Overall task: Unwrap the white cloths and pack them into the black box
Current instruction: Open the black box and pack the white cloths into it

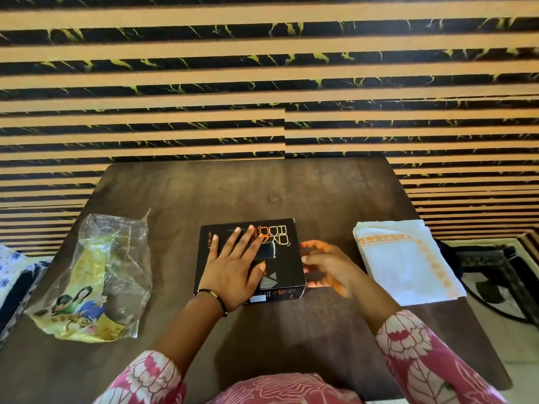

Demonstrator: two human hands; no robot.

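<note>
The black box (284,259) with orange and white lettering lies shut in the middle of the dark wooden table (233,188). My left hand (233,263) rests flat on its lid, fingers spread. My right hand (323,266) is at the box's right end, fingers curled around its side flap. A stack of folded white cloths (405,263) with orange patterned borders lies on the table to the right of the box, untouched.
A crumpled clear plastic wrapper (99,275) with a yellow printed picture lies at the table's left. A striped black-and-tan wall stands behind the table. A patterned cushion shows at the far left edge, dark furniture at the right.
</note>
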